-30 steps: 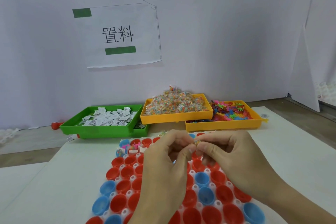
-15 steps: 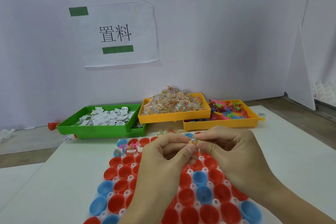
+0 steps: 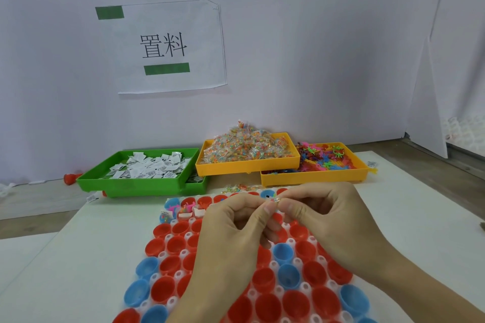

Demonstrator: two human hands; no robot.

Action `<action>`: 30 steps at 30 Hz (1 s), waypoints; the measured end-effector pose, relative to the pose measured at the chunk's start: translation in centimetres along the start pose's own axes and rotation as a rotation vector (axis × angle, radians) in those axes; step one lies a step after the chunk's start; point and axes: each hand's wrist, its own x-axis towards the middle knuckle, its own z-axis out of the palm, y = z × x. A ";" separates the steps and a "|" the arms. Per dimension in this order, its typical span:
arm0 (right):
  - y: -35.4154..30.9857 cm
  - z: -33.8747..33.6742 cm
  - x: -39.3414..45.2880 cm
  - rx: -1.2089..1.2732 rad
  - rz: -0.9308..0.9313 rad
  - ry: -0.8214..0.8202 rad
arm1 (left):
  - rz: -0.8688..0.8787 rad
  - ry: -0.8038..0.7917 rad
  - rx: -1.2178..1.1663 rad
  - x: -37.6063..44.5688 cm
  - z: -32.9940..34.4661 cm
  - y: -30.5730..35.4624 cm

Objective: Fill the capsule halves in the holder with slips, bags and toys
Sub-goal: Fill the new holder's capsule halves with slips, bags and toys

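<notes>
You are pinching one tiny clear bag (image 3: 275, 200) between your left hand (image 3: 236, 220) and right hand (image 3: 322, 215), above the white holder (image 3: 291, 240) of red and blue cups. It may be slipping and dropping into a wrong cup.

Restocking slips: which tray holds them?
The green tray, far left of the three; white paper slips fill it, while both orange trays hold colourful items.

Paper sign (image 3: 168, 47) on wall reads "置料", black print.

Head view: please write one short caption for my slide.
Both hands, left hand and right hand, pinch a small bag above the capsule holder.
</notes>
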 end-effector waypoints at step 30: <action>-0.3 -1.0 0.4 0.025 -0.047 0.006 | -0.189 -0.123 -0.136 0.0 0.0 -0.1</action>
